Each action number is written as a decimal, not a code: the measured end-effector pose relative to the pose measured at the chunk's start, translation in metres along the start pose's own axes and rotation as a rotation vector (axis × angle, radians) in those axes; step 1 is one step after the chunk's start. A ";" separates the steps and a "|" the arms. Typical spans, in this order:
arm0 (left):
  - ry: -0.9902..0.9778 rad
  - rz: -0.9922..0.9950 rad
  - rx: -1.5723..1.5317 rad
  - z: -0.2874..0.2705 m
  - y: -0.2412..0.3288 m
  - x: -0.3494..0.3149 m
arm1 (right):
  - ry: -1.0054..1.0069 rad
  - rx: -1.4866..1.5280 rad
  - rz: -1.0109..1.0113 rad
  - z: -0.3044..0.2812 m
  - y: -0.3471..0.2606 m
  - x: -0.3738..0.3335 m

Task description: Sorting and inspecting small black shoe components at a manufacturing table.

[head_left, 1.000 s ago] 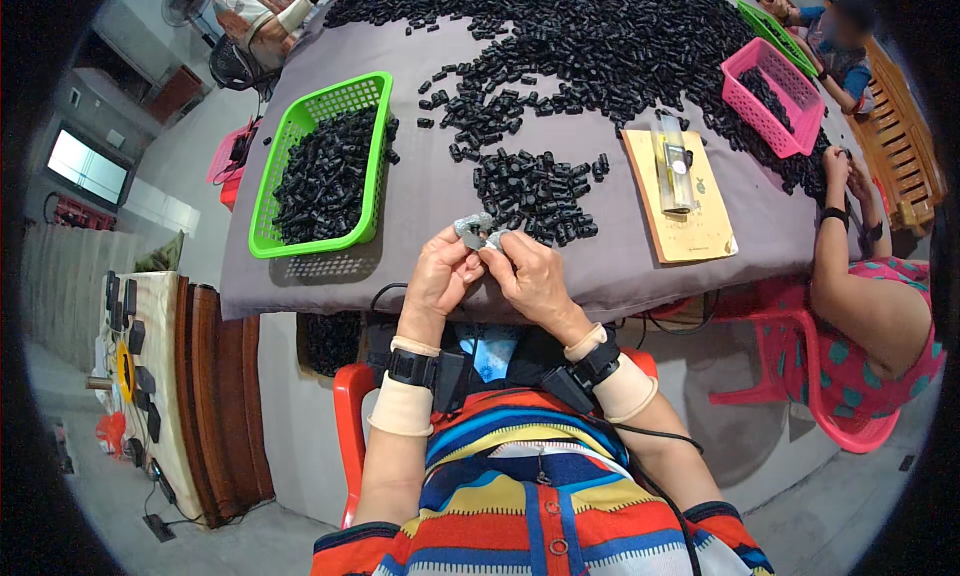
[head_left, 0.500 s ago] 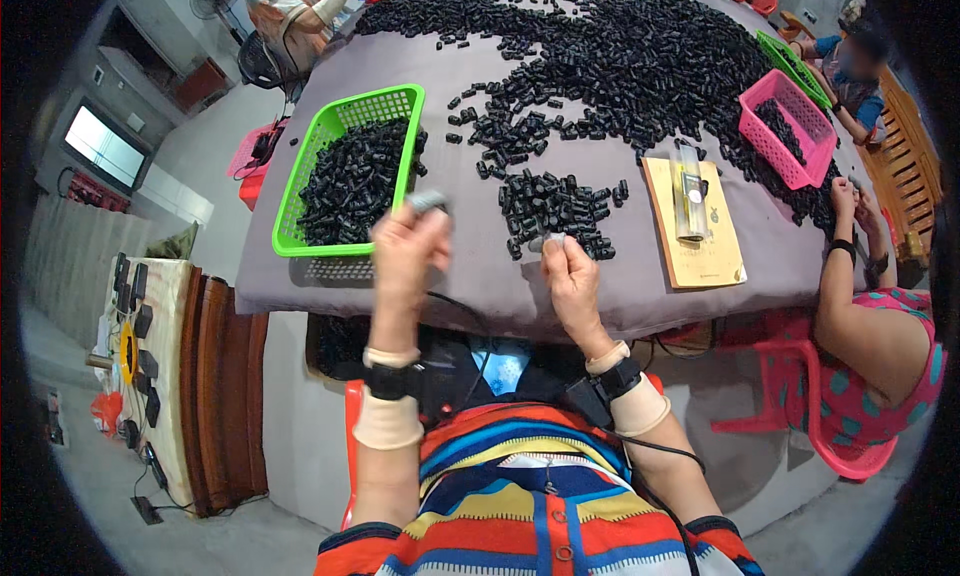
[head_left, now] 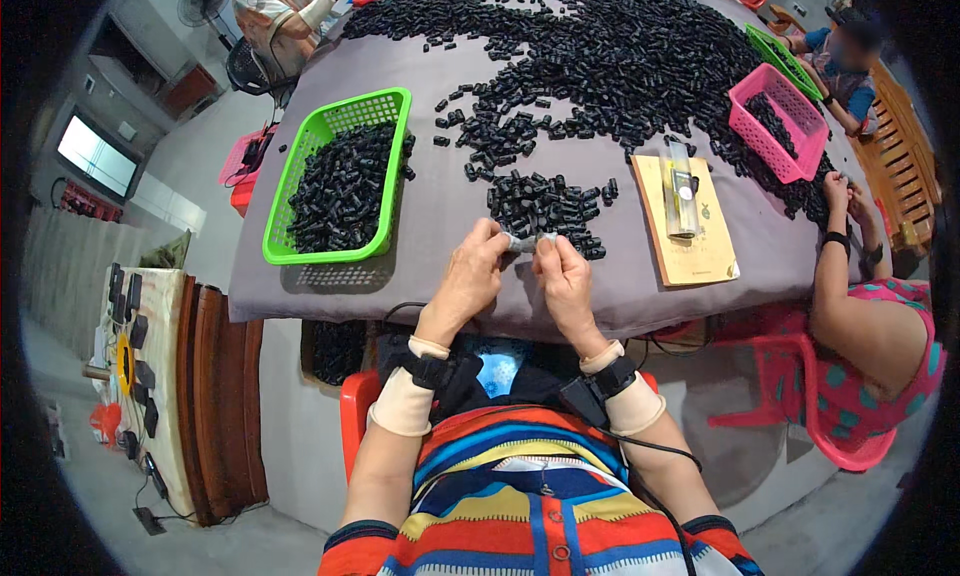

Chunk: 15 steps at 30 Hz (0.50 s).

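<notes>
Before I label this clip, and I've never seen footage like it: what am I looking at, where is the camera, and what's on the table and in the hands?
A wide fisheye camera on a seated person's head looks down, so straight edges bend. Both forearms wear strapped wrist bands. The left hand and right hand meet at the table's near edge, pinching a small grey part between the fingertips. On the grey cloth lie heaps of small black parts, a green basket holding more, a pink basket and a tan card. Other people sit around the table.
</notes>
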State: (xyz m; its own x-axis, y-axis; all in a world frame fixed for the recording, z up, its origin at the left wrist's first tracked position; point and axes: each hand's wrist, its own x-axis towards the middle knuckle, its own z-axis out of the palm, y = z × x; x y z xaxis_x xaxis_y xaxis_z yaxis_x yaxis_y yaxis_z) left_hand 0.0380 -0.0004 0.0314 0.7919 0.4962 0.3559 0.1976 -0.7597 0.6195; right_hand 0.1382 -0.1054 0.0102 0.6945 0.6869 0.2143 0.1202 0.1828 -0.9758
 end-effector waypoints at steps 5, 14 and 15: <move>-0.096 0.081 0.042 -0.002 -0.005 0.011 | -0.013 0.002 -0.019 -0.002 0.005 0.001; 0.114 -0.583 -0.902 0.012 -0.021 -0.006 | -0.037 -0.062 -0.020 -0.001 0.002 0.001; 0.131 -0.628 -1.185 0.011 -0.021 -0.008 | -0.039 -0.062 -0.020 -0.001 0.001 0.000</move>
State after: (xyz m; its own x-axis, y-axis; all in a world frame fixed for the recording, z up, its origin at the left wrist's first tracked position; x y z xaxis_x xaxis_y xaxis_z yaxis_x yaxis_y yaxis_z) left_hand 0.0340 0.0072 0.0085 0.6789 0.7101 -0.1867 -0.1633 0.3940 0.9045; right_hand 0.1392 -0.1056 0.0096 0.6636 0.7104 0.2344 0.1785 0.1540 -0.9718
